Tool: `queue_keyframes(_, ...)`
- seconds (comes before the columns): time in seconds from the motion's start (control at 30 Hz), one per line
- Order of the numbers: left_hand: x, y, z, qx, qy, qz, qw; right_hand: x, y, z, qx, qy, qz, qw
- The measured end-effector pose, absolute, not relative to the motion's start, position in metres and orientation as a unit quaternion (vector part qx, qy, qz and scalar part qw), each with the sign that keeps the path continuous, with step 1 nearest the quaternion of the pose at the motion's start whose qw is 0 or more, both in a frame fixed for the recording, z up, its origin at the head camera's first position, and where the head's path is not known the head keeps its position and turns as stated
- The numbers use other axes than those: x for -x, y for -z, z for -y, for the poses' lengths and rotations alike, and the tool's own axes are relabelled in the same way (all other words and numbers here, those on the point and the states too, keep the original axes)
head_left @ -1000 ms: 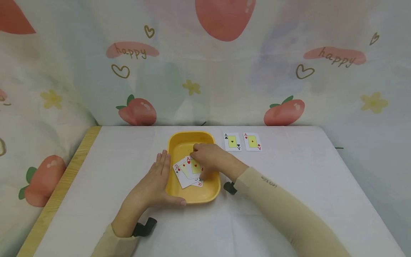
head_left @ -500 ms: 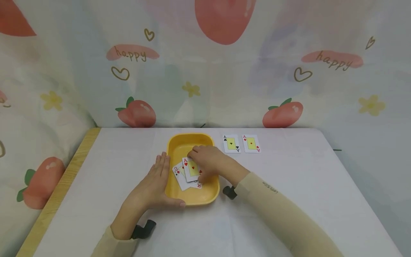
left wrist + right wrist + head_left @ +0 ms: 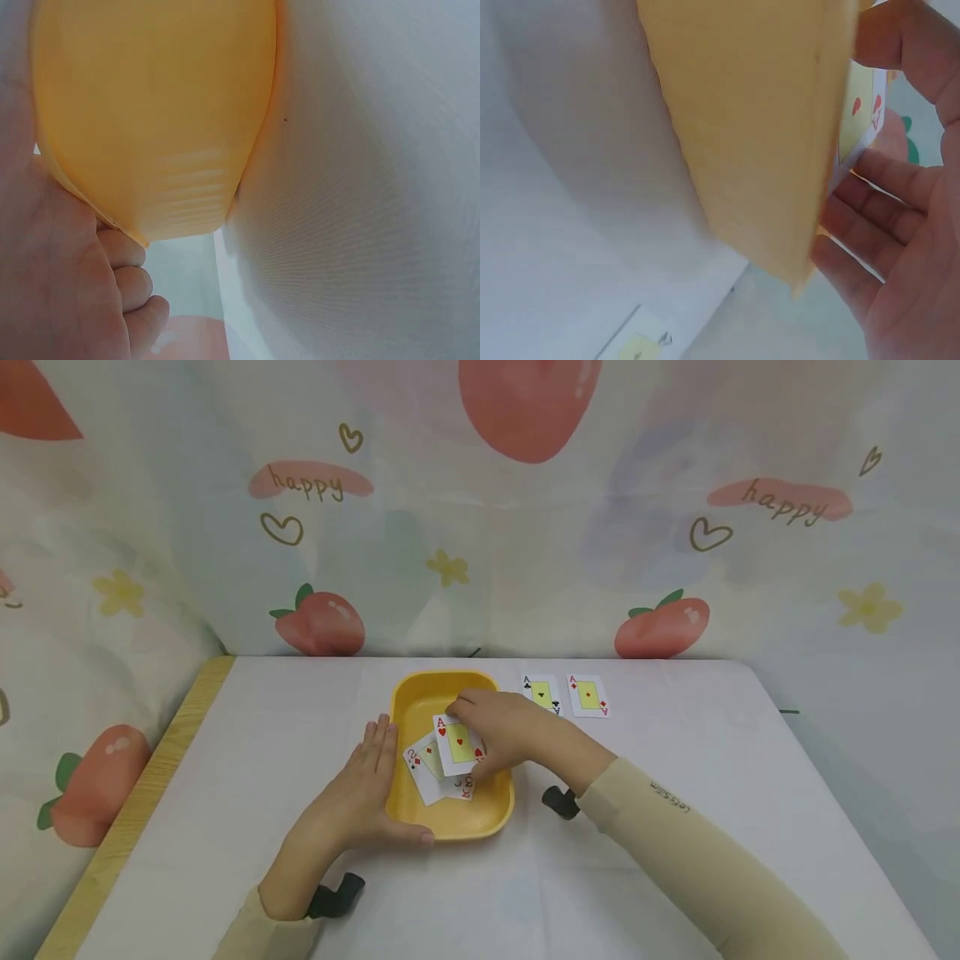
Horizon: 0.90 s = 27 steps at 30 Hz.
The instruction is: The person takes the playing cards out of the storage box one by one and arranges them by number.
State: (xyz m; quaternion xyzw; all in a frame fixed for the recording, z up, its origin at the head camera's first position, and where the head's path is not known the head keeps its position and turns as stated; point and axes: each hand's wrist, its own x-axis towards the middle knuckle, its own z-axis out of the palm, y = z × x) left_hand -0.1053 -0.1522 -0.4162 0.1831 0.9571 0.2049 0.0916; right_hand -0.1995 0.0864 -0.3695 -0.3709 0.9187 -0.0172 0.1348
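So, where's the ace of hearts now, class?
In the head view, the ace of hearts is in the right hand, over the cards in the tray, left of the ace of diamonds.

White cloth (image 3: 420, 902) over the surface (image 3: 712, 760), wood-grain edge (image 3: 137, 818) bare well left of the left hand (image 3: 356, 802). On it: yellow tray (image 3: 450, 822), touching left hand, partly below right hand (image 3: 501, 731); ace of clubs (image 3: 541, 688), face up, just beyond right hand, partly hidden; ace of diamonds (image 3: 588, 696) further right.

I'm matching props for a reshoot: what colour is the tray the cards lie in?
The tray is yellow, best seen in the head view.
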Motion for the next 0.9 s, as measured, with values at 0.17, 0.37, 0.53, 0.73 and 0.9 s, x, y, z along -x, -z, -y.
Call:
queue_keyframes(0.17,0.105,0.416,0.152,-0.176,-0.209,-0.957,0.092,0.201,0.359,-0.099,0.368,0.038,-0.920,0.133)
queue_keyframes(0.37,0.105,0.417,0.152,-0.171,-0.210,-0.958,0.094,0.205,0.351,-0.116,0.351,0.050,-0.927,0.122)
queue_keyframes(0.53,0.105,0.418,0.152,-0.169,-0.211,-0.958,0.093,0.208,0.345,-0.131,0.331,0.064,-0.934,0.120)
queue_keyframes(0.73,0.105,0.418,0.152,-0.173,-0.209,-0.958,0.089,0.210,0.345,-0.151,0.317,0.076,-0.937,0.127)
queue_keyframes(0.9,0.106,0.417,0.150,-0.167,-0.209,-0.959,0.091,0.212,0.347,-0.165,0.302,0.069,-0.943,0.121)
